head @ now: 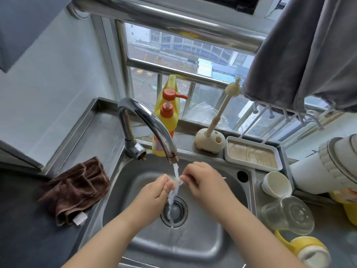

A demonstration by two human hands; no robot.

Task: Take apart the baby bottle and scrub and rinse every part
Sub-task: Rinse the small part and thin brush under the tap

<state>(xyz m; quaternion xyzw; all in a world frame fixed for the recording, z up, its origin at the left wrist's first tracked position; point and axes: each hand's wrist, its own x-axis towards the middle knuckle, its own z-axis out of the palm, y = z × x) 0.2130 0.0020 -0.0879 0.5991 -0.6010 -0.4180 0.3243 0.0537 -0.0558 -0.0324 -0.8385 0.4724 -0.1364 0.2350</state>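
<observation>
A brown cloth [74, 188] is lying on the counter left of the sink [202, 238], and the tap [152, 124] is running water down toward the drain [174, 210]. The left hand [154, 192] and right hand [204, 179] are both pinching a small translucent bottle part [178, 183] under the stream. Right of the sink, the clear bottle body [287, 214] is lying on its side beside a white cap [276, 183].

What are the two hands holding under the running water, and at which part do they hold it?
Both hands pinch a small translucent soft part, probably the bottle's nipple: the left hand at its left edge, the right hand at its right edge, under the faucet.
</observation>
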